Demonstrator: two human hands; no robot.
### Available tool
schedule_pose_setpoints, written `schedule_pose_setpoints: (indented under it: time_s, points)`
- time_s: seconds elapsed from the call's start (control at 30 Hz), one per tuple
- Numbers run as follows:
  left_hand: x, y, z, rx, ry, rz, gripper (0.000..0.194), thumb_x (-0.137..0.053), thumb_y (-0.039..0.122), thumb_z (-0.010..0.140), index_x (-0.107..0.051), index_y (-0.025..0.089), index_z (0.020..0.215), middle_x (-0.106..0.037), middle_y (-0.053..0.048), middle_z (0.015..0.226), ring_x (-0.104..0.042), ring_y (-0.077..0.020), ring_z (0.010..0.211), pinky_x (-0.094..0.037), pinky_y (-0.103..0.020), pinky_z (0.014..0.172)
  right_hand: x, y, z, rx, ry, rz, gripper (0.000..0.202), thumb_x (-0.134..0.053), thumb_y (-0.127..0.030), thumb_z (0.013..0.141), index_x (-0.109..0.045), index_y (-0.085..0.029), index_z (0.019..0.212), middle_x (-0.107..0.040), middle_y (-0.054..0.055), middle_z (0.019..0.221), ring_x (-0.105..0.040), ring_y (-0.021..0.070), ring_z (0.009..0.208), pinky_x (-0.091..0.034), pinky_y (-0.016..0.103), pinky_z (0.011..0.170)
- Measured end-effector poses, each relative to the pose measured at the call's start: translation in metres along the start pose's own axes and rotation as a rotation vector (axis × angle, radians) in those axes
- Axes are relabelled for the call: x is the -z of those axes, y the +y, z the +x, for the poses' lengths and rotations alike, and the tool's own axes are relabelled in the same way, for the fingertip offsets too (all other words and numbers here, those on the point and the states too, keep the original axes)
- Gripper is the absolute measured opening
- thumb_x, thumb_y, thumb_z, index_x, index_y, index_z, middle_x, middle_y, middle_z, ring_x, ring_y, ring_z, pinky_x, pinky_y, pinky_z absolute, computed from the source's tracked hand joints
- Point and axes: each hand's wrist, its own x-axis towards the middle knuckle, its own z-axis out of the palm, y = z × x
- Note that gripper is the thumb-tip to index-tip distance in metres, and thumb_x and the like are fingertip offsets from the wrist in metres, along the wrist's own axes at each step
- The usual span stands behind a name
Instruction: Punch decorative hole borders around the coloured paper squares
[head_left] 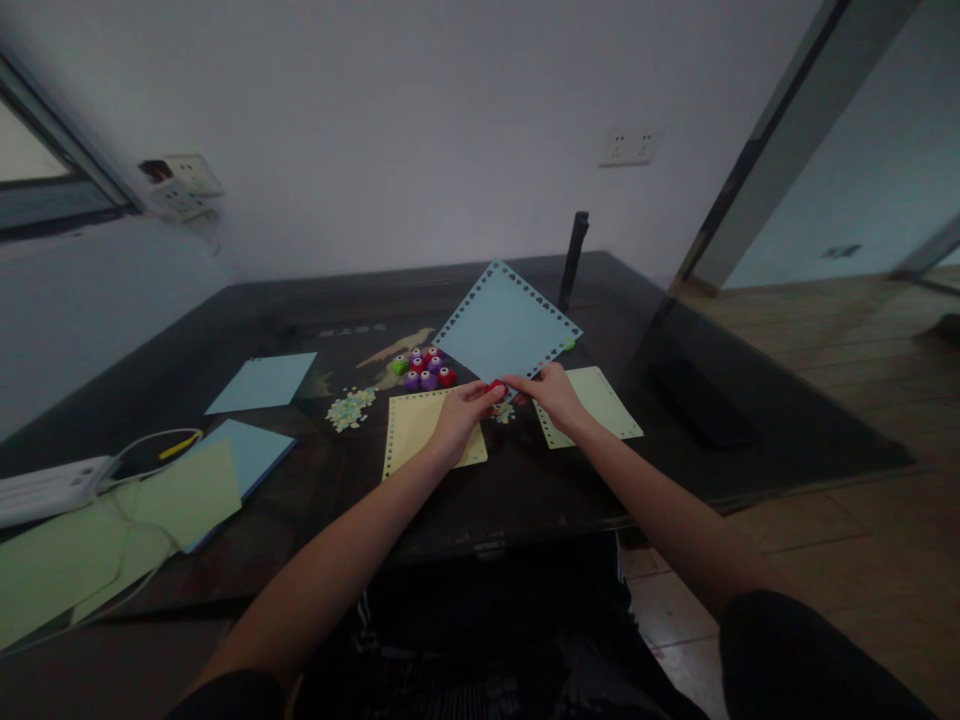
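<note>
A light blue sheet of paper point(504, 320) is held up at a slant above the table, its lower corner between my hands. Small punched holes run along its upper edges and lower right edge. My left hand point(459, 418) is closed around a small red craft punch point(496, 385) at that corner. The fingers of my right hand point(559, 398) pinch the paper's edge beside the punch. Below my left hand lies a yellow sheet point(409, 430) with punched edges. Near my right hand is a pale green sheet point(604, 400), also punched. The fingertips are partly hidden.
Several coloured craft punches point(426, 368) cluster left of the blue sheet. Paper confetti point(351, 408) is piled nearby. Blue paper point(262, 383), green sheets point(187, 490) and a cabled power strip point(52, 490) lie left. A black upright post point(574, 258) stands behind; a dark flat object point(701, 405) lies right.
</note>
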Motion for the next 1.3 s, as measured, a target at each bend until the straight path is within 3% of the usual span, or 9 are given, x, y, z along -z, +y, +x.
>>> schedule_pose_setpoints:
  time_s: [0.4, 0.83, 1.3]
  points:
    - [-0.0008, -0.0026, 0.0019, -0.040, -0.003, 0.008, 0.035, -0.076, 0.037, 0.065, -0.071, 0.014, 0.090, -0.070, -0.008, 0.093, -0.062, -0.0170, 0.082, -0.045, -0.027, 0.073, -0.0007, 0.0025, -0.0006, 0.014, -0.007, 0.020, 0.035, -0.074, -0.043, 0.059, -0.065, -0.011, 0.069, -0.063, 0.004, 0.057, -0.055, 0.0129, 0.046, -0.048, 0.028, 0.050]
    - [-0.0067, -0.0024, 0.0028, -0.084, 0.102, 0.055, 0.033, -0.077, 0.037, 0.060, -0.072, 0.013, 0.082, -0.071, -0.008, 0.085, -0.062, -0.0186, 0.078, -0.045, -0.029, 0.073, -0.0014, 0.0091, 0.0029, 0.032, 0.000, 0.019, 0.034, -0.074, -0.044, 0.060, -0.064, -0.013, 0.069, -0.064, 0.005, 0.057, -0.054, 0.0128, 0.046, -0.047, 0.027, 0.048]
    - [-0.0086, -0.0006, 0.0008, -0.147, 0.058, 0.046, 0.030, -0.074, 0.037, 0.065, -0.072, 0.014, 0.083, -0.072, -0.007, 0.089, -0.063, -0.0207, 0.087, -0.044, -0.034, 0.086, -0.0023, 0.0089, 0.0016, 0.061, 0.033, 0.002, 0.034, -0.074, -0.045, 0.059, -0.064, -0.014, 0.067, -0.063, 0.004, 0.056, -0.054, 0.0140, 0.046, -0.047, 0.028, 0.048]
